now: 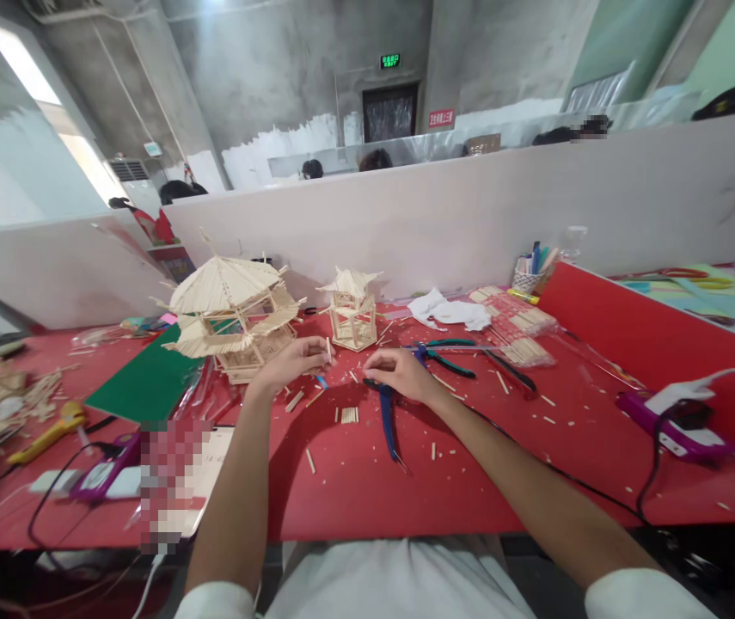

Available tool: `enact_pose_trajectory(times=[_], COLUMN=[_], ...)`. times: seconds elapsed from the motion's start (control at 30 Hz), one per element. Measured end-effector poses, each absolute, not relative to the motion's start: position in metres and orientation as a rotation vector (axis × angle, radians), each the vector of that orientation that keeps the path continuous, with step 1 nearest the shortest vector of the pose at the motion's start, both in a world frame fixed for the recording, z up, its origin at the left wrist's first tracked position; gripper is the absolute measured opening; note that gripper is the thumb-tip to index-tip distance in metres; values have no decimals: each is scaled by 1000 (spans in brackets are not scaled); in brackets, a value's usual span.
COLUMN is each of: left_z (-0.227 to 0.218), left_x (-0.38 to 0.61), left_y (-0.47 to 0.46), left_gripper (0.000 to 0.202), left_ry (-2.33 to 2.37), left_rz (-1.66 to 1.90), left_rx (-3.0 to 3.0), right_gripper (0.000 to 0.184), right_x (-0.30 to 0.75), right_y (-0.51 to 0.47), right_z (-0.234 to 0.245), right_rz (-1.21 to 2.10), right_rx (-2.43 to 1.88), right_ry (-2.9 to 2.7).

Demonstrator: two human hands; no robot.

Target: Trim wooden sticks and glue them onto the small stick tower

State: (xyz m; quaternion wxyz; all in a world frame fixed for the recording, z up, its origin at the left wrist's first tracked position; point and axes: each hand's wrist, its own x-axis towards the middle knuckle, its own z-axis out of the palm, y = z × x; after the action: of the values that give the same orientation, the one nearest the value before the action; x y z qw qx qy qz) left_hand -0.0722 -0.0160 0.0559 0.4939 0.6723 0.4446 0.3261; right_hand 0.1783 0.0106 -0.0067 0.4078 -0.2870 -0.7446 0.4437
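Observation:
My left hand [296, 361] pinches a short wooden stick [328, 349], held upright, beside the larger stick-built pavilion model [231, 297]. My right hand [401, 373] has its thumb and fingertips drawn together; whatever they hold is too small to make out. Just below it lies a blue-handled tool [388, 421] with a dark head, partly by the fingers. A smaller pavilion model [352, 311] stands behind, between both hands. In front of them, a little row of cut sticks [349, 415] lies side by side on the red tabletop [341, 490].
Green-handled pliers [450, 359] and bagged sticks [528, 322] lie right, near white tissue [448, 309]. A green board [144, 374], a yellow-handled tool [51, 434] and a purple power strip [106, 471] lie left. Another purple strip [676, 425] sits right. A pale partition [406, 215] runs behind.

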Motion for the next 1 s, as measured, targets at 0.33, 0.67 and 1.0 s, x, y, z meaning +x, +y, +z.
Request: enact_pose_trajectory(times=[0.33,0.67,1.0], left_z=[57,50,43], left_x=[-69,-59,-61], left_y=[-19,-13,-6], left_gripper=[29,35,39], left_ry=[1106,1175,1181], left_rz=[807,784,744], left_rx=[1591,1732,1833], right_gripper=[11,16,18], right_x=[167,151,143], right_y=[-2,-4,-8], right_z=[-10,-21,-18], right_rz=[740,411,326], right_rx=[-853,-761,-790], right_ry=[-2232,-2554,-2684])
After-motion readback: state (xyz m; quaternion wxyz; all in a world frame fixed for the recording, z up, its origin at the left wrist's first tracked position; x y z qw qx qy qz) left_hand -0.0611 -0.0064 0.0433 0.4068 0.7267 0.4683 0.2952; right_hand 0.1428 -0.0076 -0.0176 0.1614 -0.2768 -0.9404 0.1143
